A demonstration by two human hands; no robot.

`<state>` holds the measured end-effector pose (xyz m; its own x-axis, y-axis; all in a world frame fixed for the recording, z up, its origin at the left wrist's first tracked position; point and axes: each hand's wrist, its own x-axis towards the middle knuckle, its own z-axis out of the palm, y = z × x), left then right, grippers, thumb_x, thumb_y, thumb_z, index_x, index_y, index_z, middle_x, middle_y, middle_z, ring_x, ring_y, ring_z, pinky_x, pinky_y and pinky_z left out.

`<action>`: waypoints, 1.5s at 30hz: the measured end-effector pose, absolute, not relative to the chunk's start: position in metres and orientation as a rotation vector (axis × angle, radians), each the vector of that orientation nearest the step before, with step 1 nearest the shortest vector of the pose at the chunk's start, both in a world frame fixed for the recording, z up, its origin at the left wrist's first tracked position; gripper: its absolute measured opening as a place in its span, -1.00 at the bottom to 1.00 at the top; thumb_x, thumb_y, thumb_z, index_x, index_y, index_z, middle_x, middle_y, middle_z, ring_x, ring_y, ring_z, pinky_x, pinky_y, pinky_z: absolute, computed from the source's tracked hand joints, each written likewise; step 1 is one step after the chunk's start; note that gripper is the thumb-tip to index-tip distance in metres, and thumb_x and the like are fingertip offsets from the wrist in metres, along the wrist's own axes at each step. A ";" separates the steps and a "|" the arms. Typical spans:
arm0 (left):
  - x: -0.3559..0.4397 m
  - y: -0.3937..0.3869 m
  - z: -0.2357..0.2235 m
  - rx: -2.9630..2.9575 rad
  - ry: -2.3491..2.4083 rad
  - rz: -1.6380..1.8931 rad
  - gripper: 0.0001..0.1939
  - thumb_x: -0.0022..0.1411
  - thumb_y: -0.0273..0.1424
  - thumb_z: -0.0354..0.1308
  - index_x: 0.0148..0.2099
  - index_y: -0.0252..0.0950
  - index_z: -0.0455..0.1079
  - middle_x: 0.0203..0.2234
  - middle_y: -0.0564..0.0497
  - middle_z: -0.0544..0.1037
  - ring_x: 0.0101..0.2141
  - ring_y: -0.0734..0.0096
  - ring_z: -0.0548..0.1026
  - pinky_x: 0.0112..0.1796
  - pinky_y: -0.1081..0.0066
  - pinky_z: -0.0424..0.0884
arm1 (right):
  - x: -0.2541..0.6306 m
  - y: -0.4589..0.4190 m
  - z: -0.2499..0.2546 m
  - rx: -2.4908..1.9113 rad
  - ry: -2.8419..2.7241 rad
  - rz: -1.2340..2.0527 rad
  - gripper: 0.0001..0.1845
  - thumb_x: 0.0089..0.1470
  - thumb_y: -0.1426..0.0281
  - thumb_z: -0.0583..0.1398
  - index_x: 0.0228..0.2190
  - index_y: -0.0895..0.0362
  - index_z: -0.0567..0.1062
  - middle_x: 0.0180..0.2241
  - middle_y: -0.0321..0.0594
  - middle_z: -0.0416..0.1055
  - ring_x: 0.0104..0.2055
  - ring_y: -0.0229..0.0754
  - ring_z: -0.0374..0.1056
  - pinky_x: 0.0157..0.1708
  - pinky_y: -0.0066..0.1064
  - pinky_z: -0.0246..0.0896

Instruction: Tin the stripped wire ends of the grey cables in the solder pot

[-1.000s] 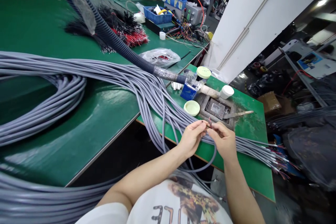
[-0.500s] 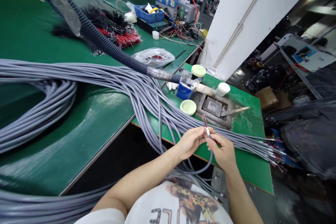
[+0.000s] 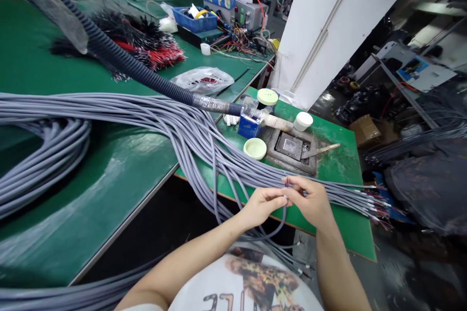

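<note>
One grey cable (image 3: 283,219) rises in a loop to my hands, near the front edge of the small green board. My left hand (image 3: 263,204) is closed, pinching the cable close to its end. Over that end, the fingers of my right hand (image 3: 308,199) are closed on the thin coloured wires (image 3: 287,182), whose tips stick up a little between them. Most of the cable end is hidden behind my fingers. Just behind my hands runs a thick bundle of grey cables (image 3: 233,155), its stripped ends (image 3: 379,206) fanned out at the right.
Beyond the bundle are a solder pot (image 3: 292,148) with a flat blade (image 3: 321,150) across it, a pale green lid (image 3: 255,148), a white jar (image 3: 303,121) and a blue box (image 3: 248,125). A corrugated hose (image 3: 146,65) crosses above the green table (image 3: 120,180).
My right fingers have moved up from the cable's jacket onto the coloured wires, covering the white band. My left hand has stayed at the cable. The whole view has shifted slightly.
</note>
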<state>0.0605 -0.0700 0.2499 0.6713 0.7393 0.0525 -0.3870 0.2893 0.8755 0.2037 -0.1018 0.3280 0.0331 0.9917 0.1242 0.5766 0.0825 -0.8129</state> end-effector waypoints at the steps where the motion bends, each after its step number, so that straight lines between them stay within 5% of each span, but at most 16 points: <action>1: 0.060 -0.071 0.249 1.041 0.399 0.763 -0.79 0.17 -0.31 0.20 -0.28 -0.36 0.55 -0.39 -0.02 0.59 -0.30 0.38 0.49 -0.15 0.42 0.35 | 0.200 -0.100 0.326 -1.569 -1.591 0.726 -0.91 0.02 0.37 0.24 -0.41 0.11 0.57 -0.61 -0.36 0.42 -0.62 -0.33 0.28 -0.57 -0.51 0.17; 4: 0.057 -0.071 0.250 1.059 0.407 0.731 -0.77 0.17 -0.29 0.20 -0.26 -0.37 0.55 -0.39 -0.05 0.60 -0.30 0.36 0.51 -0.15 0.39 0.37 | 0.193 -0.096 0.322 -1.508 -1.417 0.734 -0.85 0.00 0.38 0.26 -0.56 0.13 0.54 -0.65 -0.34 0.41 -0.64 -0.33 0.28 -0.60 -0.50 0.17; 10: 0.053 -0.071 0.250 0.952 0.422 0.681 -0.75 0.10 -0.29 0.27 -0.24 -0.37 0.55 -0.40 -0.07 0.62 -0.36 0.40 0.53 -0.22 0.43 0.41 | 0.211 -0.093 0.332 -1.303 -0.992 0.441 -0.94 -0.08 0.40 0.32 -0.54 0.10 0.56 -0.68 -0.39 0.35 -0.64 -0.36 0.18 -0.61 -0.51 0.10; 17: 0.054 -0.067 0.247 0.962 0.401 0.756 -0.80 0.14 -0.32 0.24 -0.26 -0.36 0.56 -0.41 -0.04 0.60 -0.36 0.44 0.50 -0.22 0.45 0.38 | 0.203 -0.104 0.327 -1.565 -1.548 0.491 -0.88 -0.08 0.41 0.32 -0.38 0.07 0.60 -0.71 -0.43 0.30 -0.66 -0.37 0.15 -0.62 -0.51 0.06; 26: 0.052 -0.067 0.246 0.936 0.427 0.827 -0.81 0.14 -0.32 0.24 -0.25 -0.34 0.56 -0.42 0.00 0.57 -0.38 0.48 0.43 -0.25 0.48 0.33 | 0.179 -0.105 0.308 -1.414 -1.439 0.369 -0.89 0.00 0.46 0.25 -0.54 0.09 0.52 -0.61 -0.36 0.43 -0.57 -0.31 0.32 -0.53 -0.47 0.20; 31: 0.052 -0.068 0.243 0.695 0.373 0.805 -0.78 0.10 -0.30 0.28 -0.29 -0.38 0.54 -0.43 -0.03 0.56 -0.44 0.54 0.43 -0.32 0.52 0.33 | 0.179 -0.109 0.298 -1.404 -1.424 0.360 -0.89 0.01 0.48 0.24 -0.42 0.05 0.58 -0.57 -0.34 0.45 -0.53 -0.26 0.34 -0.50 -0.43 0.24; 39: 0.046 -0.058 0.247 0.371 0.328 0.727 -0.73 0.03 -0.33 0.34 -0.24 -0.40 0.50 -0.45 -0.04 0.57 -0.44 0.51 0.50 -0.33 0.52 0.40 | 0.204 -0.108 0.304 -1.195 -1.847 0.106 -0.54 0.04 0.59 0.17 -0.07 -0.08 0.49 -0.24 -0.21 0.50 -0.18 -0.08 0.38 -0.16 -0.14 0.31; 45: 0.049 -0.055 0.253 0.343 0.246 0.764 -0.78 0.10 -0.32 0.28 -0.31 -0.41 0.44 -0.49 0.03 0.50 -0.54 0.60 0.43 -0.45 0.56 0.40 | 0.204 -0.105 0.297 -1.102 -2.271 0.004 -0.44 0.03 0.56 0.17 0.06 -0.09 0.38 0.10 -0.16 0.32 0.16 0.03 0.17 0.06 0.01 0.18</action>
